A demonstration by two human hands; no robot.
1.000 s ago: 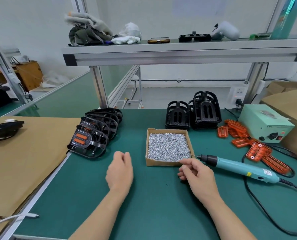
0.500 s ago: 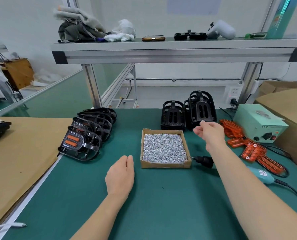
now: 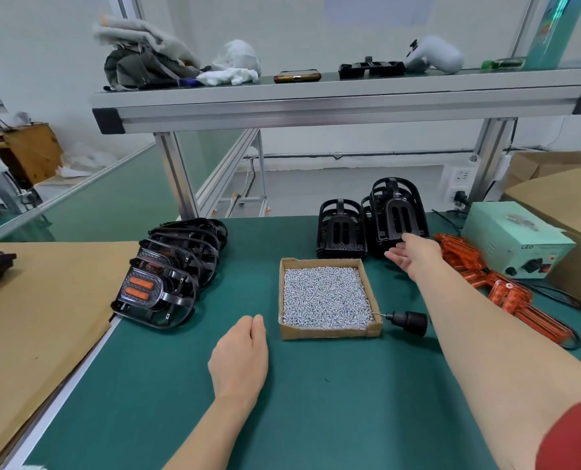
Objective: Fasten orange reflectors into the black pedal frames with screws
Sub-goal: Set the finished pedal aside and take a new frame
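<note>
Two stacks of empty black pedal frames (image 3: 397, 215) stand upright at the back of the bench (image 3: 316, 401), the right stack taller than the left. The right hand (image 3: 414, 254) is stretched out to the foot of that taller stack, palm turned inward and fingers straight. Its grip is slack and holds nothing. Whether the fingertips actually touch the frame is hard to call from this angle.

Just right of that hand lies a loose heap of orange reflectors (image 3: 509, 293), trailing along the bench toward the near right. In front of the frames sits a shallow cardboard box (image 3: 329, 334) filled with small silver screws (image 3: 326, 295). The black nose of an electric screwdriver (image 3: 406, 321) points at the box's near right corner, and the rest of the tool is hidden behind the right forearm.

The left hand (image 3: 240, 354) lies palm down on the green bench mat, near the box's near left corner. Its fingers are together and relaxed, so the grip is empty.

Over on the left, a row of assembled pedals (image 3: 180, 266) leans one on another, and the front one shows two orange strips fitted in it. A brown cardboard sheet (image 3: 38, 317) covers the bench beyond them. At far right sits a mint-green power unit (image 3: 516, 245), with cardboard cartons (image 3: 570, 198) behind it. Above it all runs an aluminium shelf (image 3: 316, 96) that carries a grey bag, white cloth and small odds and ends.
</note>
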